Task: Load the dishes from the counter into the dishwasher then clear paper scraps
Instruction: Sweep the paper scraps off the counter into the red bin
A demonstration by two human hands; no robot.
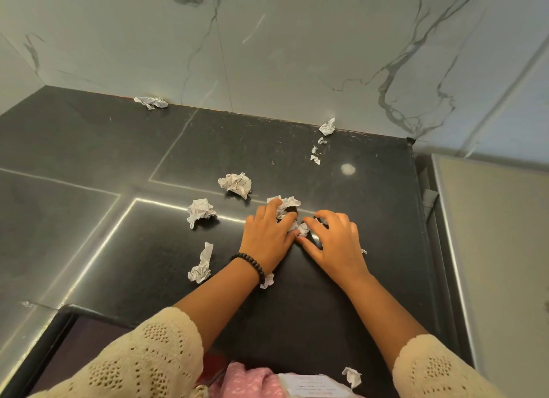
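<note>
Crumpled white paper scraps lie scattered on the black counter (154, 148). My left hand (269, 237), with a dark bead bracelet at the wrist, curls its fingers round a crumpled scrap (286, 203) at the counter's middle. My right hand (334, 243) lies beside it, fingers bent over a small scrap (303, 228) between the two hands. Other paper balls sit to the left (236, 184), (200, 211), and a long twisted piece (202, 264) lies nearer me. A small scrap (267, 280) peeks from under my left wrist. No dishes are in view.
More scraps lie against the marble back wall (151, 101), (327, 127), with tiny bits (315, 156) below. One scrap (352, 377) sits at the counter's near edge. The counter ends at the right by a grey panel (490, 249). A dark opening (89, 338) lies at the lower left.
</note>
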